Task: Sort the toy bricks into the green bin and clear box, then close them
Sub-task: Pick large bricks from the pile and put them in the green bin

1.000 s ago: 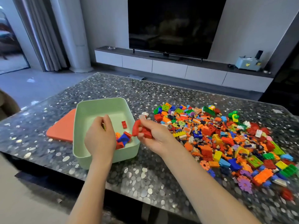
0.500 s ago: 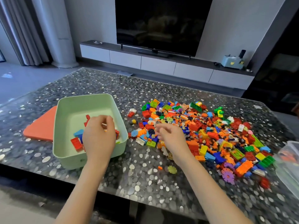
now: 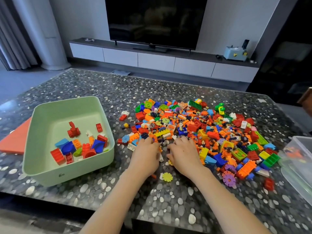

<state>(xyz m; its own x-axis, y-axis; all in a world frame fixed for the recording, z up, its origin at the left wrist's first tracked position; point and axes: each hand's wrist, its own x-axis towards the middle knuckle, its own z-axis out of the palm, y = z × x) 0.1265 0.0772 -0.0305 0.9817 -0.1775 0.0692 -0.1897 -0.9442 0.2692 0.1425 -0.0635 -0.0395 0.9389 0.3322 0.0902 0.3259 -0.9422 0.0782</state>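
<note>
The green bin stands open at the left with several red, blue and orange bricks in its near half. A wide pile of mixed toy bricks covers the table's middle and right. The clear box shows partly at the right edge, with a few orange pieces inside. My left hand and my right hand lie side by side, backs up, at the pile's near-left edge. Their fingers bend down into the bricks and the fingertips are hidden.
An orange lid lies flat behind the bin's left side. Loose flower-shaped pieces, yellow and purple, lie near my wrists. The speckled table ends just below my forearms. A TV cabinet stands beyond it.
My left hand has come out of the green bin and moved right to the pile, beside my right hand. The red bricks it carried now lie in the bin.
</note>
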